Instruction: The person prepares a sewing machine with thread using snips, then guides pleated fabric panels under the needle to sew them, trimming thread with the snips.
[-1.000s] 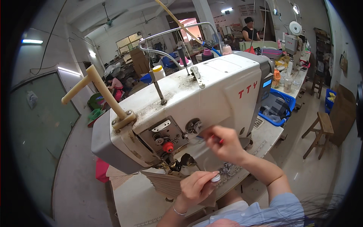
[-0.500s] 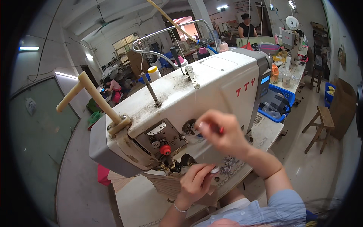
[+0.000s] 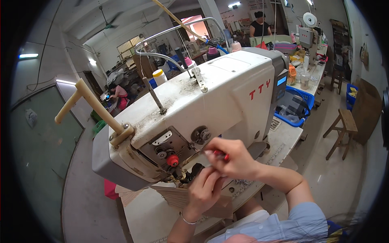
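A white industrial sewing machine stands before me, its thread-tension knobs and a red round knob on the side facing me. My right hand is closed round a small red tool whose kind I cannot make out. Its fingertips meet those of my left hand, just below the tension knobs. The left fingers are pinched together; the small white bobbin seen in them earlier is now covered by the hands. Under my left wrist lie stacked pinkish-brown striped pieces.
Grey thread scraps lie on the white table. A blue basket holds plastic bags at the right. Beyond stand a wooden stool and a second sewing machine. Two people are farther back. A beige arm juts from the machine's left end.
My right hand has come down from beside the tension knobs to my left hand, bringing the red tool. The bobbin has gone out of sight. The view has shifted slightly.
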A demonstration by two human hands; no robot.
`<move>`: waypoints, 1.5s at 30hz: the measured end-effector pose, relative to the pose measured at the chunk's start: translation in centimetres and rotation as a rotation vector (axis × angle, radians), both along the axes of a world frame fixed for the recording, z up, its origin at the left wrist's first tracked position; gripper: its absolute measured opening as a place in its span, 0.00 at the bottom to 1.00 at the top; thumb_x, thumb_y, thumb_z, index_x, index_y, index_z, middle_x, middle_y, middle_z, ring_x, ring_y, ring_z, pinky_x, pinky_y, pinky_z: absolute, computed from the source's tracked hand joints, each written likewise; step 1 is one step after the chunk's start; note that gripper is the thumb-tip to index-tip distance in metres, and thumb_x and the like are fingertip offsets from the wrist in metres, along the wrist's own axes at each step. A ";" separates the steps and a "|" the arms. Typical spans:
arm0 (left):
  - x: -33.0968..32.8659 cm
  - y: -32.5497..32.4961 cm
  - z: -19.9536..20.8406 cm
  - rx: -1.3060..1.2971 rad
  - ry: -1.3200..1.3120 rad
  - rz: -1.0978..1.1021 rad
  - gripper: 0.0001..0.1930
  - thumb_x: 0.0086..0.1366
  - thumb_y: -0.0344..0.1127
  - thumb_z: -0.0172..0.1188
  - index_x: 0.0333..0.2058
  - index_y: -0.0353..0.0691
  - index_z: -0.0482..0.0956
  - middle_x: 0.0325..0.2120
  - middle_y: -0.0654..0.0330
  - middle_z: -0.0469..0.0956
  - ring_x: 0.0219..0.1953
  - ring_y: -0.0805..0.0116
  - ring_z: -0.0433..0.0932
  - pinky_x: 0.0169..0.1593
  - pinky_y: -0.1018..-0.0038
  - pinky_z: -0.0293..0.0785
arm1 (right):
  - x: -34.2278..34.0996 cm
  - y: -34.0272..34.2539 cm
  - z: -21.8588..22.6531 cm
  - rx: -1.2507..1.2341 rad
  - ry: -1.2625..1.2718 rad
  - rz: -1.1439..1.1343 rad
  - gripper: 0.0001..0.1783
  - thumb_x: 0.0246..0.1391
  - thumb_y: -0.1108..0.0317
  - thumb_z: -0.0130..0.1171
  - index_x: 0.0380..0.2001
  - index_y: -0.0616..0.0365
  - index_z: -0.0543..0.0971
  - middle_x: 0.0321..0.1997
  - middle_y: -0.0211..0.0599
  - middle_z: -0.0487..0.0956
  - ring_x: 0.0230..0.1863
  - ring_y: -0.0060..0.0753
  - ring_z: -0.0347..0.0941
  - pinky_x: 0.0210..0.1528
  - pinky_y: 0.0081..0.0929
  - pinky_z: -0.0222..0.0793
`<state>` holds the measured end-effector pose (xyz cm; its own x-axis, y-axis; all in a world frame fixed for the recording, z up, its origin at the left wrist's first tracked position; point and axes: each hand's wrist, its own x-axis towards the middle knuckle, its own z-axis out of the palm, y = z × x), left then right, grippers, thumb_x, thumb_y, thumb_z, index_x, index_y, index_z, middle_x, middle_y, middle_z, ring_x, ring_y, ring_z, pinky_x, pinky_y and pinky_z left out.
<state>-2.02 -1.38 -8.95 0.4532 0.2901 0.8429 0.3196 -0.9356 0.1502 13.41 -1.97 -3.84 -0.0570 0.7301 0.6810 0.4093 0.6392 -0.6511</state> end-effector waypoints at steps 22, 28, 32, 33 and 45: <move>0.9 1.3 0.1 -0.059 0.128 0.068 0.10 0.55 0.25 0.63 0.37 0.37 0.77 0.32 0.57 0.77 0.30 0.62 0.77 0.34 0.71 0.75 | 2.3 0.7 -0.2 0.154 0.083 -0.136 0.11 0.53 0.71 0.62 0.39 0.62 0.77 0.22 0.35 0.77 0.22 0.15 0.69 0.25 0.16 0.65; -0.7 0.1 -0.6 -0.096 0.022 0.109 0.12 0.55 0.21 0.62 0.39 0.34 0.77 0.35 0.54 0.77 0.31 0.62 0.78 0.32 0.71 0.77 | 0.2 1.4 0.6 0.376 -0.020 -0.086 0.08 0.53 0.70 0.63 0.34 0.63 0.77 0.21 0.35 0.78 0.24 0.15 0.75 0.26 0.17 0.69; -1.5 -0.2 0.1 -0.106 -0.034 0.105 0.12 0.55 0.22 0.61 0.39 0.34 0.76 0.36 0.54 0.77 0.34 0.61 0.78 0.34 0.71 0.77 | 0.0 0.9 -1.4 0.273 0.115 -0.044 0.06 0.53 0.71 0.62 0.31 0.63 0.76 0.18 0.32 0.74 0.19 0.13 0.68 0.23 0.17 0.64; -1.6 -0.2 0.2 -0.106 -0.052 0.084 0.12 0.55 0.23 0.61 0.40 0.35 0.75 0.36 0.55 0.77 0.35 0.61 0.78 0.34 0.71 0.77 | 0.4 0.7 -1.9 0.183 0.103 -0.028 0.06 0.54 0.72 0.59 0.34 0.63 0.75 0.22 0.36 0.76 0.22 0.23 0.72 0.25 0.19 0.65; -3.3 -0.3 0.0 -0.264 -0.287 -0.198 0.13 0.69 0.39 0.48 0.39 0.32 0.67 0.33 0.53 0.68 0.28 0.71 0.72 0.29 0.79 0.73 | 0.5 2.0 -0.1 0.045 0.355 -0.060 0.08 0.58 0.68 0.57 0.33 0.64 0.75 0.21 0.25 0.71 0.22 0.12 0.60 0.23 0.16 0.57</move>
<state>-5.29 -1.64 -8.93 0.2802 0.4440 0.8511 0.0487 -0.8920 0.4493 13.86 0.03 -3.94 0.2307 0.6938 0.6822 0.2000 0.6523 -0.7311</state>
